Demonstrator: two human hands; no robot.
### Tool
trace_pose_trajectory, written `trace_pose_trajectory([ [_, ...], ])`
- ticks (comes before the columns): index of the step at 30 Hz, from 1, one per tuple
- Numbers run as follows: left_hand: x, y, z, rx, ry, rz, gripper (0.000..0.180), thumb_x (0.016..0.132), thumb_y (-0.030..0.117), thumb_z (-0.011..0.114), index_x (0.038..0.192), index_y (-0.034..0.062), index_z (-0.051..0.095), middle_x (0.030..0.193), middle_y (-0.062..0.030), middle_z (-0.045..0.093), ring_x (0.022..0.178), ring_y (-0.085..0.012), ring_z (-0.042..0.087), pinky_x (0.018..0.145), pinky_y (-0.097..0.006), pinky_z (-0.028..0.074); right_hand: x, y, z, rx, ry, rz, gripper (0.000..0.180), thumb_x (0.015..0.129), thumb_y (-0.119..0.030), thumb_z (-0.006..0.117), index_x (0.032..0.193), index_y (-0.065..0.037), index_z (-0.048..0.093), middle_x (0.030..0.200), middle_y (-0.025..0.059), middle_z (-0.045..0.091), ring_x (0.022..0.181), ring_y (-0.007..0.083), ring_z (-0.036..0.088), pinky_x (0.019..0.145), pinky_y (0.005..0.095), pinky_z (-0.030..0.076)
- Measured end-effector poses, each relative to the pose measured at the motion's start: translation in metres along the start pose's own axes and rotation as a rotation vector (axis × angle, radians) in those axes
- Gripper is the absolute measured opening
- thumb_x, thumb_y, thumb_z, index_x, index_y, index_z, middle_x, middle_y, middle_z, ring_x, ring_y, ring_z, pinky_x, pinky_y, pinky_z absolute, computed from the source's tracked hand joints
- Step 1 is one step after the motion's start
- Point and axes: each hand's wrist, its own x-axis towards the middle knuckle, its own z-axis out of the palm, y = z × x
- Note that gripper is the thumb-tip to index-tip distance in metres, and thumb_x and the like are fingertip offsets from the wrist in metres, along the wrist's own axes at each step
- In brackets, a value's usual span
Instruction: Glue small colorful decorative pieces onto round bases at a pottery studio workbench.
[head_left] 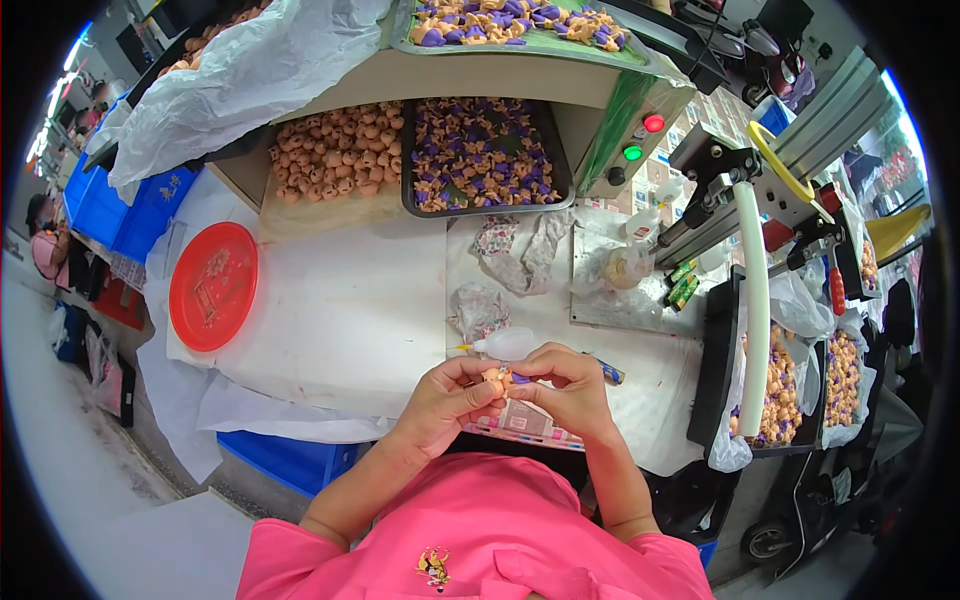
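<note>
Close in front of my body, my left hand [453,402] and my right hand [568,388] meet at the fingertips. Between them they pinch a small peach-and-purple toy figure [496,379]. The peach part sits in my left fingers, while the purple part is by my right thumb and fingers. Fingers cover much of the piece. Just beyond the hands a white squeeze bottle [508,343] with a yellow nozzle lies on its side. A dark blue tube-like object [606,369] rests to the right of my right hand.
A red round tray [213,288] lies at left. The shelf holds peach toy heads [342,150] and a dark tray [409,190] of peach-and-purple pieces. At right stands a metal press [690,235] with a pale hose [752,320]; beside it are black bins [712,375] of pieces.
</note>
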Motion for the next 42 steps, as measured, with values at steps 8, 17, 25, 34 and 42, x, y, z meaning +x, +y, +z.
trace_pose_trajectory([
  [8,0.000,-0.004,0.003,0.193,0.013,0.101,0.027,0.082,0.004,0.070,0.107,0.0003,0.060,0.094,-0.0100,0.064,0.079,-0.0166,0.065,0.068,-0.028,0.058,-0.003,0.013,-0.005,0.161,-0.025,0.035,0.025,0.070,0.004,0.077,0.094,0.003,0.069,0.090,0.0094,0.064,0.082,0.0149,0.062,0.074,0.0257,0.052],
  [17,0.011,-0.008,0.014,0.044,-0.019,-0.036,0.024,0.085,0.006,0.067,0.107,0.0035,0.058,0.097,-0.0085,0.063,0.083,-0.0163,0.065,0.072,-0.026,0.058,-0.003,-0.003,-0.017,0.177,0.015,0.086,0.024,0.073,0.004,0.075,0.096,0.003,0.069,0.091,0.0092,0.064,0.084,0.0150,0.063,0.072,0.0257,0.052],
  [25,0.014,0.000,0.025,-0.100,-0.060,-0.088,0.022,0.089,0.008,0.062,0.110,0.0060,0.054,0.102,-0.0089,0.061,0.088,-0.0166,0.064,0.075,-0.025,0.058,0.015,-0.096,-0.089,-0.769,0.869,-0.724,0.020,0.089,-0.012,0.058,0.098,0.004,0.068,0.097,0.0143,0.069,0.091,0.0239,0.066,0.081,0.0329,0.050],
  [34,0.013,-0.032,0.062,-0.196,-0.148,-0.200,0.018,0.092,0.011,0.060,0.107,0.0029,0.055,0.103,-0.0071,0.061,0.089,-0.0141,0.065,0.077,-0.024,0.057,0.094,-0.237,-0.180,-0.844,0.722,-0.830,0.023,0.094,-0.016,0.056,0.109,-0.002,0.068,0.102,0.0040,0.070,0.089,0.0099,0.059,0.081,0.0223,0.045],
  [42,0.002,-0.027,0.055,-0.228,-0.027,-0.100,0.023,0.091,0.010,0.060,0.111,0.0023,0.053,0.104,-0.0119,0.060,0.087,-0.0179,0.064,0.075,-0.026,0.058,0.041,-0.167,-0.204,-0.845,1.071,-0.607,0.023,0.092,-0.016,0.058,0.105,0.001,0.067,0.090,0.0063,0.068,0.081,0.0081,0.060,0.072,0.0221,0.046],
])
